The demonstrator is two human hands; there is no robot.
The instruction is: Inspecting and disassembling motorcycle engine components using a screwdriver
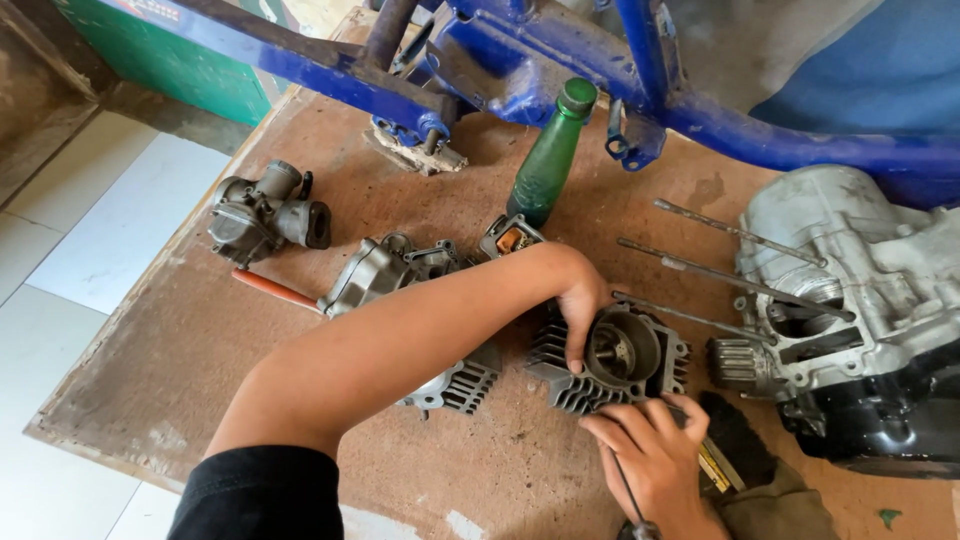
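Note:
A grey finned engine cylinder [625, 362] lies on its side on a brown board [180, 360], its bore facing up toward me. My left hand [580, 300] reaches across from the lower left and grips the cylinder's rim, thumb down over the fins. At the cylinder's near edge, my right hand [652, 462] pinches a thin dark tool [630, 495], fingertips touching the fins. A finned cylinder head [385, 268] lies just left of the cylinder, partly hidden under my left forearm.
An engine crankcase [860, 300] with long studs [725, 277] sits at the right. A green bottle [548, 155] stands behind, under a blue frame [560, 60]. A carburettor [262, 212], an orange-handled screwdriver [275, 290] and a black brush [738, 440] lie around. White floor tiles [90, 230] are at left.

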